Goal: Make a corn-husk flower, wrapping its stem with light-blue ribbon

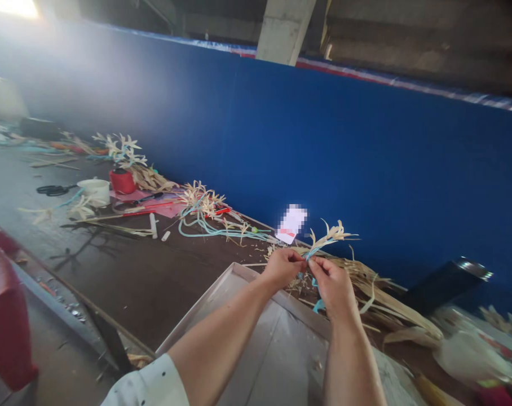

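Note:
Between my two hands is a corn-husk flower (332,232) with pale curled petals and a light-blue wrapped stem. My left hand (282,266) pinches the stem from the left, fingers pressed together. Close beside it, my right hand (331,279) grips the same stem between thumb and forefinger. A piece of light-blue strip (319,306) hangs below the fingers. The exact point where the fingertips meet the stem is partly hidden. Beneath my forearms lies a shallow white tray (233,276). Dried husks (391,293) are piled to the right of my right hand.
Finished-looking husk flowers (201,197) with blue stems lie left on the dark table (188,259). Further left are a white cup (94,193), red thread spool (122,181) and black scissors (55,190). A dark bottle (448,285) leans at right. A blue panel (323,152) stands behind.

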Demonstrator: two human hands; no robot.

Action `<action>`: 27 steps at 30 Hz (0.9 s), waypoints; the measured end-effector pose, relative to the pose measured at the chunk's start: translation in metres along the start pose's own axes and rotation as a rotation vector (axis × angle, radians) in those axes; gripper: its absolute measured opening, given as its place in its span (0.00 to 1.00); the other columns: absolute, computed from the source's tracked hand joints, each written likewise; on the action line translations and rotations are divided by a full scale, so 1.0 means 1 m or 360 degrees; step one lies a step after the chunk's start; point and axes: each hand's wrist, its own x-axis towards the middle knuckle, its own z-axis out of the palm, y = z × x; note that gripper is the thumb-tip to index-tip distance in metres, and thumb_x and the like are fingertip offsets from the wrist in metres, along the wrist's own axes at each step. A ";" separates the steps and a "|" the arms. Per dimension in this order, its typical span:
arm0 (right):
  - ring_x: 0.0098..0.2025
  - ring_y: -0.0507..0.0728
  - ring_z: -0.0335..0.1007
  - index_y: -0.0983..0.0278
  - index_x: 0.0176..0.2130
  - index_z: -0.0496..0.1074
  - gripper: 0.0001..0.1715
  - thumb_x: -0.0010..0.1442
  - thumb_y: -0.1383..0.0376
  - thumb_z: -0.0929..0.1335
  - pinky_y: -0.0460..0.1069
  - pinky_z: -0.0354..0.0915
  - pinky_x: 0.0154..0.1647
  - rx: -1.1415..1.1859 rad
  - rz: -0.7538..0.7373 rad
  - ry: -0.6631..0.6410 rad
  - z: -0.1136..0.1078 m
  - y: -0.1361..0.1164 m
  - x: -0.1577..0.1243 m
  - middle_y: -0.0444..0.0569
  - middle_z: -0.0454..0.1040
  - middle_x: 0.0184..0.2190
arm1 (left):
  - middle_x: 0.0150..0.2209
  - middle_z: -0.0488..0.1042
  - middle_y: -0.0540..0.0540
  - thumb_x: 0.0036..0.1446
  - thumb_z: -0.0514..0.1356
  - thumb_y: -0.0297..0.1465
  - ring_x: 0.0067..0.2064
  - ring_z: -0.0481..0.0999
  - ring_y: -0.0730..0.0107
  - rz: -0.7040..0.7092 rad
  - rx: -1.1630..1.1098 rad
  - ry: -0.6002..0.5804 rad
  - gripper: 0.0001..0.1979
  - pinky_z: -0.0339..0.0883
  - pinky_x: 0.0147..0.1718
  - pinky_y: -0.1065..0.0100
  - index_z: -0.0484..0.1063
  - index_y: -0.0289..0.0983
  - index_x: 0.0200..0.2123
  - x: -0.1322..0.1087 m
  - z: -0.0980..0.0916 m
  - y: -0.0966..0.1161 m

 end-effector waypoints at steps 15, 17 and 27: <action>0.31 0.59 0.70 0.66 0.31 0.75 0.18 0.46 0.55 0.67 0.49 0.62 0.34 0.0000 -0.0023 0.0194 0.006 -0.015 -0.005 0.50 0.76 0.28 | 0.22 0.70 0.51 0.44 0.59 0.29 0.25 0.65 0.78 0.0147 0.0117 0.0060 0.05 0.58 0.25 0.75 0.72 0.32 0.26 -0.010 -0.001 0.013; 0.30 0.58 0.69 0.66 0.32 0.75 0.19 0.46 0.55 0.67 0.49 0.61 0.32 -0.0008 0.0016 0.0209 0.005 -0.015 -0.004 0.49 0.76 0.27 | 0.21 0.69 0.52 0.44 0.60 0.30 0.25 0.64 0.78 0.0138 0.0133 0.0074 0.06 0.57 0.25 0.75 0.72 0.32 0.26 -0.011 -0.001 0.015; 0.26 0.55 0.65 0.68 0.32 0.76 0.21 0.45 0.54 0.67 0.48 0.59 0.28 -0.0042 0.0043 0.0244 0.006 -0.015 -0.005 0.48 0.73 0.23 | 0.23 0.70 0.51 0.45 0.59 0.31 0.26 0.65 0.77 0.0229 0.0255 0.0120 0.06 0.57 0.26 0.75 0.72 0.33 0.25 -0.013 -0.001 0.017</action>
